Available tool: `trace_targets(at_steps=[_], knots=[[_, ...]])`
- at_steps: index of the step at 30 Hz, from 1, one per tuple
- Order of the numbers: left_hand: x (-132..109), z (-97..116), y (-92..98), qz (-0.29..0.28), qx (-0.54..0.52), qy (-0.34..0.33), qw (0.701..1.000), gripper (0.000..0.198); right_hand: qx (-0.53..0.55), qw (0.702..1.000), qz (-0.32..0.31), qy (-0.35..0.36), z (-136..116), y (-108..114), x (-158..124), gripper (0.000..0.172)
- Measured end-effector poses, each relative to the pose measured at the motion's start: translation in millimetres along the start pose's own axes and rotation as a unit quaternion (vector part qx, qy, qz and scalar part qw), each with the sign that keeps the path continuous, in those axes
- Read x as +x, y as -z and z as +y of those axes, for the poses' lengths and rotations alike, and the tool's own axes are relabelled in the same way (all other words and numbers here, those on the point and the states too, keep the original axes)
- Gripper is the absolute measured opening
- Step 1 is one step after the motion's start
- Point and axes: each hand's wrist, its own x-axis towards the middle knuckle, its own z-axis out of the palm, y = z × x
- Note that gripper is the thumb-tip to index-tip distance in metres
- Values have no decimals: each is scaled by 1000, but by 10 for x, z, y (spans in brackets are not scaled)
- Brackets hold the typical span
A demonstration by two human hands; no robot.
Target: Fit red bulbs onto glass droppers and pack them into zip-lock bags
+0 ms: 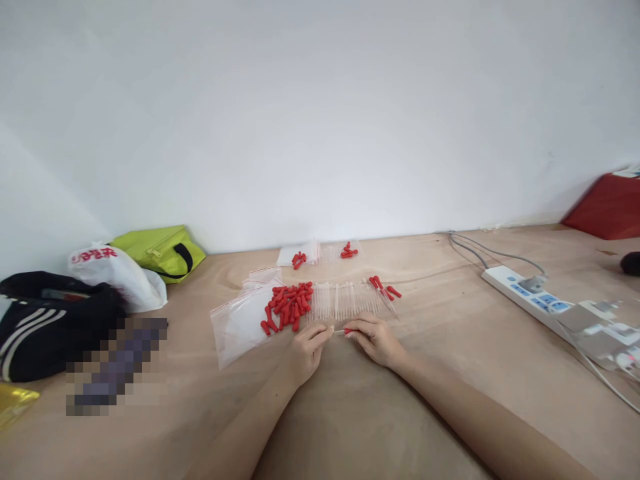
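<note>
Taking the two hands as the clock's centre, with twelve pointing away from the person, a pale wall (320, 120) rises at twelve o'clock behind the brown surface (435, 320). A dark bag with white stripes (45, 333) lies at nine o'clock, and a white power strip (525, 295) with plugs in it stretches along three. A red item (610, 208), partly out of view, stands at two; a lime-green bag (155, 248) sits near ten, and a white plastic bag (125, 280) with red print between nine and ten.

The left hand (306, 350) pinches one end of a pale tube between thumb and forefinger. The right hand (377, 339) has its fingertips pressed together around a red cap (349, 331) at the tube's other end; whether the cap is fully seated cannot be told.

Clear zip bags (233, 337) lie flat at nine to ten o'clock, beside a heap of red caps (290, 308) at ten. A row of clear tubes (345, 300) spans twelve, just beyond the hands. The pale tube (339, 332) itself lies at the clock's centre, bridging both hands. Smaller clusters of red caps rest at one (394, 292), eleven (299, 260) and twelve (349, 251).
</note>
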Motion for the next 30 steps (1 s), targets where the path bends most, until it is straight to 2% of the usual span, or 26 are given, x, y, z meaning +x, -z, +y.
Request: trace_targets(at_steps=[8,14,23,30], knots=[[2,35,31,-15,13,-16,1000,31,-38,998,-24,36,6,6,-17,20],[-12,33,2,0,43,-44,998,28,-79,994,-60,48,13,5,-34,13],[7,97,-42,-5,46,-40,998,27,-116,989,-76,52,16,-9,-33,13],[22,108,-32,-8,42,-37,998,28,-90,992,-81,27,2,-3,-28,15]])
